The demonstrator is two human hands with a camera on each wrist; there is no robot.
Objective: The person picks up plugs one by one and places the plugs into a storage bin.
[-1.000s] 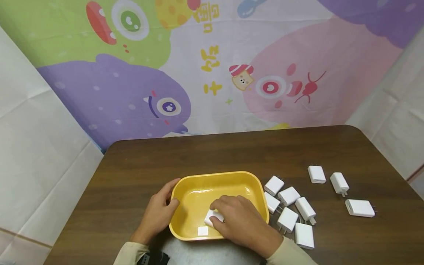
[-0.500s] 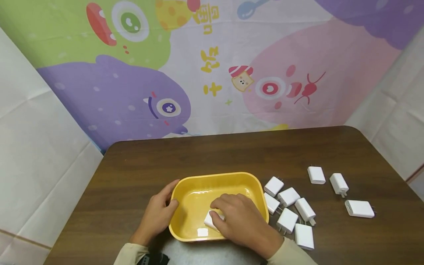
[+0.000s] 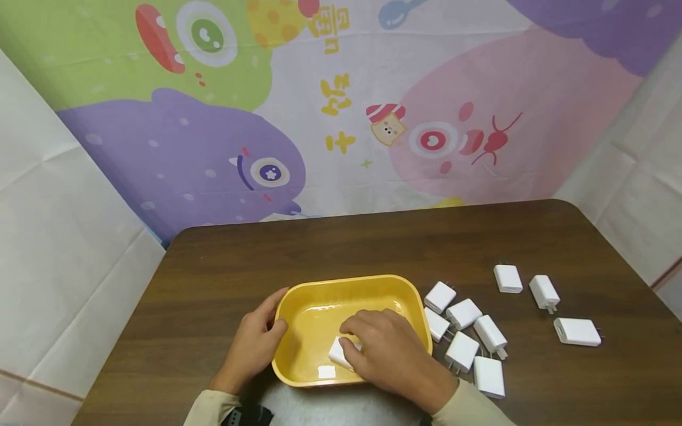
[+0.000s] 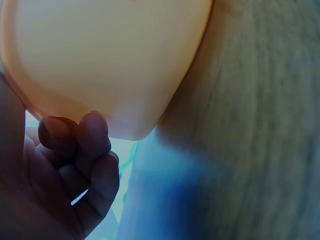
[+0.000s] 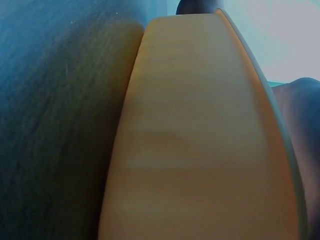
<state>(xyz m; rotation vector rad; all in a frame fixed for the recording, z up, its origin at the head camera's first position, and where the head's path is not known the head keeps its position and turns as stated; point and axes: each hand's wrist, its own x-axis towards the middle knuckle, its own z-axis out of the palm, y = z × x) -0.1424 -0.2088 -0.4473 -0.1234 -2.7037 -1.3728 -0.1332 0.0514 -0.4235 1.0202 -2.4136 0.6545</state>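
Note:
A yellow tray (image 3: 314, 286) sits on the table near its front edge. My left hand (image 3: 253, 343) grips the tray's left end, thumb at the rim; the left wrist view shows the fingers (image 4: 103, 185) bent near the tray's outer wall (image 4: 115, 60). Inside the tray lies one white charger plug (image 3: 338, 354). Over it hovers my right hand (image 3: 386, 355), fingers loosely bent and thumb apart from them, hiding the plug's right part. In the right wrist view the tray's outer side (image 5: 195, 125) covers most of the picture, with part of the hand (image 5: 300, 115) past the rim.
Several white charger plugs (image 3: 462, 351) lie close together beside the tray's right end. Farther right are three more, one charger plug (image 3: 508, 278) at the back, another charger plug (image 3: 544, 293) and a third charger plug (image 3: 577, 332). A cartoon-printed cloth (image 3: 362, 189) hangs behind the table (image 3: 229, 254).
My right thumb has lifted slightly up and right over the charger plug, which stays where it was in the tray. My left hand keeps its place on the tray.

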